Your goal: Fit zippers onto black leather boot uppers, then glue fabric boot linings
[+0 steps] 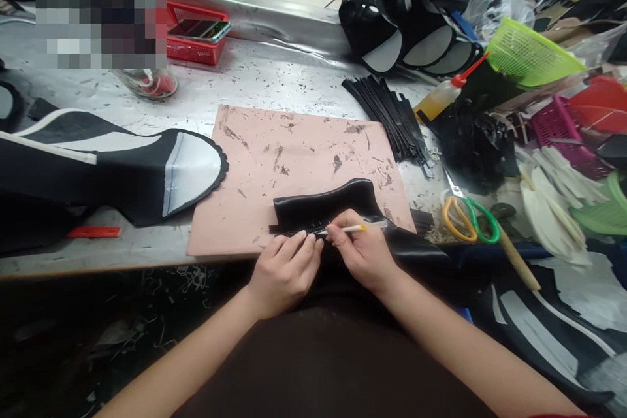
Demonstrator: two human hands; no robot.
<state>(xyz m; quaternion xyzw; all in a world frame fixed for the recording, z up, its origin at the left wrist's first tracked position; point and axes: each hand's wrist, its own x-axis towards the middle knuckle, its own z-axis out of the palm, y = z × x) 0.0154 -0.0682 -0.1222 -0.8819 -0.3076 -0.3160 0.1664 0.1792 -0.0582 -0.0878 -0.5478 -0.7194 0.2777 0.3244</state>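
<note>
A black, glossy leather piece (326, 199) lies curved on the pink cutting board (264, 163), its near edge reaching over the front of the table. My left hand (287, 271) is closed on that near edge, fingertips side by side against the leather. Between the thumb and fingers of my right hand (367, 255) is a slim pen (355, 228), pale with a yellow band. Its tip points left toward my left fingertips, along the leather's edge. Exactly where the tip touches cannot be made out.
Black strips (385, 114) fan out behind the board, beside a bottle (441, 96) with a red nozzle. Right of the board lie scissors (470, 217) with orange and green handles. A black boot upper (122, 163) overlaps the board's left side. A red basket (198, 42) holds a phone.
</note>
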